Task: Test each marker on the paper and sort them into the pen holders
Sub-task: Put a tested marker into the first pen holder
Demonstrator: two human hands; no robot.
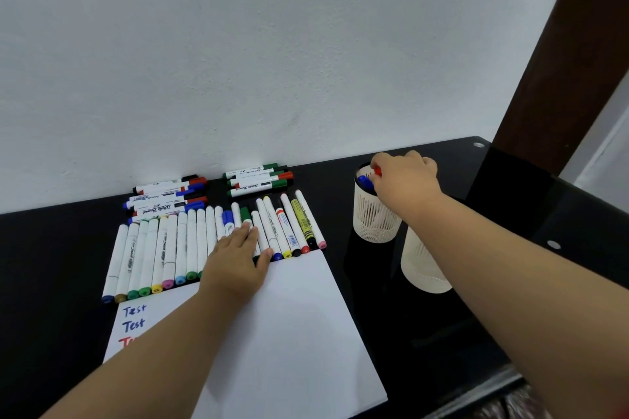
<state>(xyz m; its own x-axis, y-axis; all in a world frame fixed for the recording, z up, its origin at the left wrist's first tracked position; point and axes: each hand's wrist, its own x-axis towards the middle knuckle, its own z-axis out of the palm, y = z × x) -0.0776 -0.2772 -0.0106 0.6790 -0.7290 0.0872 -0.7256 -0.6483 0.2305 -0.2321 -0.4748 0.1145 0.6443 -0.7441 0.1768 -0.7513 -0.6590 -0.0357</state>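
A white sheet of paper (289, 323) lies on the black table with "Test" written twice in blue and a partly hidden red word at its left. Several white markers with coloured caps (163, 255) lie in a row behind the paper. My left hand (238, 258) rests flat with straight fingers on the markers in the middle of the row. My right hand (405, 180) pinches a red-capped marker (377, 171) over the far white mesh pen holder (372, 218), which has a blue-capped marker (366, 182) in it. A second white pen holder (422, 265) stands nearer, partly hidden by my right forearm.
Two piles of whiteboard markers lie against the white wall, one pile (166, 197) at the left and one pile (258, 178) in the middle. The black table (51, 265) ends at a glossy edge on the right, beside a brown wooden post (558, 61).
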